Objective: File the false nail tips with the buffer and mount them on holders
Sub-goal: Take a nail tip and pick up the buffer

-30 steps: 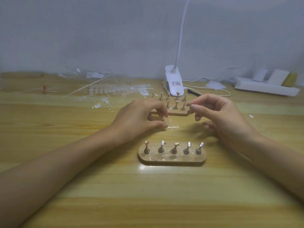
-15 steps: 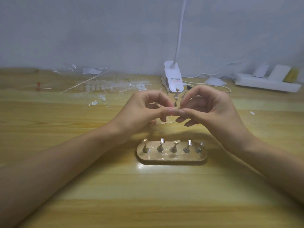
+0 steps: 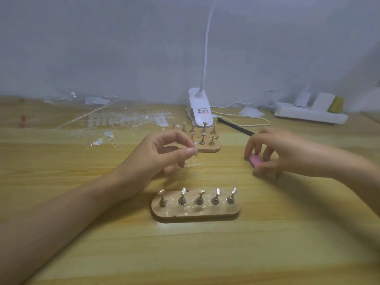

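My left hand (image 3: 162,153) pinches a clear false nail tip (image 3: 194,153) between thumb and forefinger, raised above the table. To the right, my right hand (image 3: 273,153) reaches down with its fingers curled round a pink buffer block (image 3: 255,159) lying on the table. A wooden base (image 3: 195,214) with several metal holders stands in front of both hands. A second wooden holder base (image 3: 207,149) with more holders stands behind my left hand, near the lamp.
Clear strips of nail tips (image 3: 123,122) and plastic wrapping lie at the back left. A white clip lamp (image 3: 200,109) with its cable stands at the back centre. A black file (image 3: 236,127) lies beside it. A white power strip (image 3: 308,115) sits far right.
My hands were together at the centre, fingertips meeting over the nail tip. My right hand has moved right and down onto the pink buffer; my left keeps the tip.
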